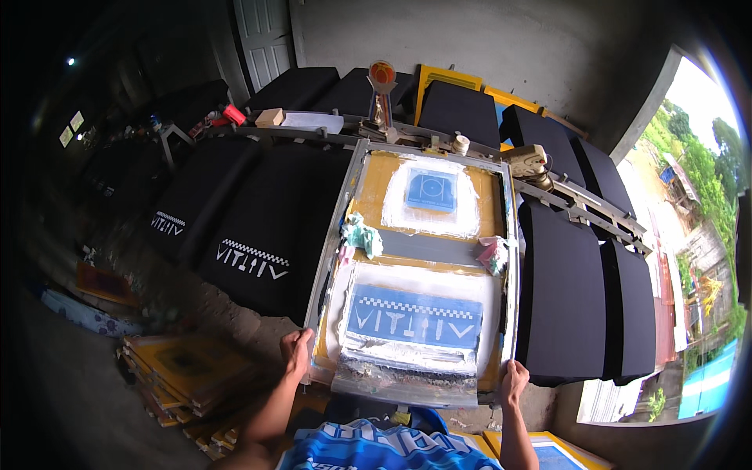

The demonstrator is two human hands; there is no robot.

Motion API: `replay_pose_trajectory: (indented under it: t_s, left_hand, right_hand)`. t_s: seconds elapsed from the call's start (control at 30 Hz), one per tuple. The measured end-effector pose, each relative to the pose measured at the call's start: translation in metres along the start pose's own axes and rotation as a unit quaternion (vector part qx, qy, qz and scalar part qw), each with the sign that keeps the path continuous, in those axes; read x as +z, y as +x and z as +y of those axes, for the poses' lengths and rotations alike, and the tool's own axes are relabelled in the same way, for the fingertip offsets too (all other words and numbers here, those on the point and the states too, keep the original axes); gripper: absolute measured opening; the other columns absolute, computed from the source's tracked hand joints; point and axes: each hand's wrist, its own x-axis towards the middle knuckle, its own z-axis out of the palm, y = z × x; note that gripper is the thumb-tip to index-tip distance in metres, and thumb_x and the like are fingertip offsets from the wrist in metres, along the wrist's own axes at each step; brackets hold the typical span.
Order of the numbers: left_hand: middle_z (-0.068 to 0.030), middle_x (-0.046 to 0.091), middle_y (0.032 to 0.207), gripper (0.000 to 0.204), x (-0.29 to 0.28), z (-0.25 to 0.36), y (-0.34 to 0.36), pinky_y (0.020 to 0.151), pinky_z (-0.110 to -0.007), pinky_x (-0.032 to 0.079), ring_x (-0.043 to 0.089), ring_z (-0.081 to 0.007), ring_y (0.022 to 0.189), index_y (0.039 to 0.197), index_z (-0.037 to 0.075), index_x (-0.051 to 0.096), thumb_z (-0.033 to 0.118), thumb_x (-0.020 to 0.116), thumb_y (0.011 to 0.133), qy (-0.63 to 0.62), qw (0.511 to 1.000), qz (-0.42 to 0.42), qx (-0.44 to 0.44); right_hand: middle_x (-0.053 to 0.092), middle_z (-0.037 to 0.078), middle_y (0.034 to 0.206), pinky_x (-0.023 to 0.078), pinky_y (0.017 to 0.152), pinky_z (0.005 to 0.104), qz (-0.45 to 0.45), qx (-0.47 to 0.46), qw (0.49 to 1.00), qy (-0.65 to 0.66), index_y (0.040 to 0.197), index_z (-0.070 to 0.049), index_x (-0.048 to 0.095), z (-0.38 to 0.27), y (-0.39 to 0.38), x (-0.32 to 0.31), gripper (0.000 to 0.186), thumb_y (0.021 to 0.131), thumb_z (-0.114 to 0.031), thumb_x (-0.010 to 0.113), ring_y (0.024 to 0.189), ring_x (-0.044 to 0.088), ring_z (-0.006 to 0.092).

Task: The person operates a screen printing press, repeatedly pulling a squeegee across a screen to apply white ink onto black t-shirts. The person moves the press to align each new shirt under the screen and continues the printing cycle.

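Grey wall (486,39) closed off the far side of the room, and a bright opening (689,258) let in daylight on the right; in the head view, black fabric (274,204) covered long boards left of the middle, with more black fabric (560,290) on boards to the right; between them lay a printing screen frame (511,290), its long axis running from near to far, its near end toward the person's body; the left hand (296,352) was clenched round the near part of the frame's left edge, and the right hand (514,382) grasped the near part of its right edge; thus the frame stretched away from both grips, with neither hand clearly nearer to its middle line; on the screen, a larger blue patch (415,313) with a checkered band lay at the near half, a smaller blue patch (432,192) at the far half; a pale green rag (362,235) rested by the left edge, a pink rag (493,255) by the right; a wide, smeared bar (403,389) lay crosswise at the near end, between the hands.
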Motion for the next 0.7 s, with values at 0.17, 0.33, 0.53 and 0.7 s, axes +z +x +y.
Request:
replay_pose_trajectory:
  t_s: [0.17, 0.33, 0.53, 0.7]
  left_hand:
    - [-0.0014, 0.035, 0.055, 0.046, 0.037, 0.019, -0.105, 0.055, -0.039, 0.029, 0.035, -0.0120, 0.059, 0.058, 0.001, 0.041, 0.023, 0.070, 0.086, 0.002, 0.999, 0.002, 0.052]
    - [-0.0029, 0.034, 0.056, 0.048, 0.113, -0.077, -0.304, 0.054, -0.039, 0.029, 0.035, -0.0118, 0.059, 0.059, 0.000, 0.040, 0.025, 0.070, 0.087, 0.003, 0.998, 0.005, 0.067]
    - [-0.0029, 0.033, 0.057, 0.050, 0.145, -0.153, -0.367, 0.054, -0.039, 0.029, 0.035, -0.0112, 0.060, 0.059, 0.001, 0.039, 0.028, 0.070, 0.087, 0.009, 0.998, 0.014, 0.059]
    - [-0.0034, 0.036, 0.056, 0.051, 0.141, -0.127, -0.324, 0.054, -0.039, 0.029, 0.035, -0.0114, 0.059, 0.059, -0.001, 0.041, 0.029, 0.072, 0.087, 0.044, 0.997, 0.011, 0.066]
  right_hand:
    - [0.048, 0.002, 0.057, 0.037, 0.053, 0.0334, 0.003, -0.011, 1.000, 0.010, 0.068, 0.003, 0.056, 0.020, 0.014, -0.131, 0.037, 0.097, -0.020, 0.056, 0.055, 0.044, 0.0109]
    - [0.048, 0.002, 0.056, 0.037, 0.053, 0.0335, -0.037, 0.008, 0.998, 0.048, 0.069, 0.003, 0.058, 0.201, 0.023, -0.279, 0.037, 0.098, -0.021, 0.057, 0.055, 0.045, 0.0112]
    - [0.049, 0.002, 0.056, 0.037, 0.052, 0.0334, -0.029, 0.010, 0.998, 0.054, 0.069, 0.003, 0.057, 0.310, 0.019, -0.313, 0.038, 0.097, -0.021, 0.057, 0.055, 0.045, 0.0110]
    - [0.050, 0.002, 0.056, 0.038, 0.052, 0.0337, -0.035, -0.007, 0.997, 0.064, 0.067, 0.003, 0.056, 0.269, 0.027, -0.286, 0.040, 0.098, -0.022, 0.055, 0.055, 0.047, 0.0113]
